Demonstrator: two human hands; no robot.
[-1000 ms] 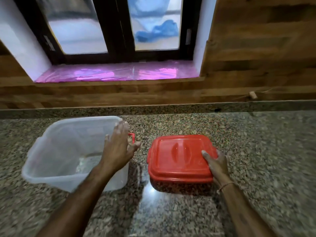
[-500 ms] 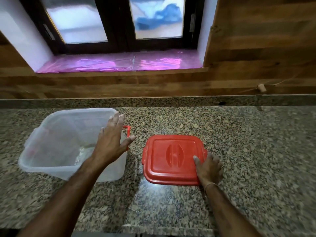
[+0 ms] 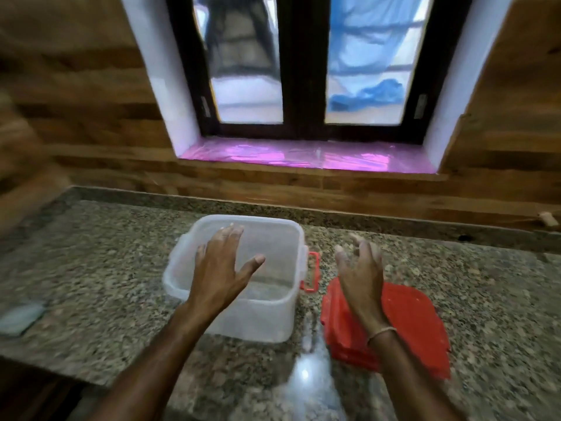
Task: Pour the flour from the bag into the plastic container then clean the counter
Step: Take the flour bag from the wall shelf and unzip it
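Two empty hands, fingers [image 3: 227, 236] loose: left hand [image 3: 220, 268] over the mouth-up plastic container [image 3: 258, 323], right hand [image 3: 361, 275] over the lid [image 3: 416, 323].

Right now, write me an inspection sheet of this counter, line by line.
Surface: speckled granite counter, with a glare spot near the front edge.
Job's things: clear plastic container open and upright, red latch on its right side; red lid on the counter to its right; flour bag not in view.
Clutter: pale flat object at far left, too blurred to name.
Grips: left hand open, spread over the container's opening; right hand open, fingers loosely curled, above the lid, holding nothing.
Cables: pale cord end against the wall, far right.
Surroundings: wooden wall, window, pink film on the sill.
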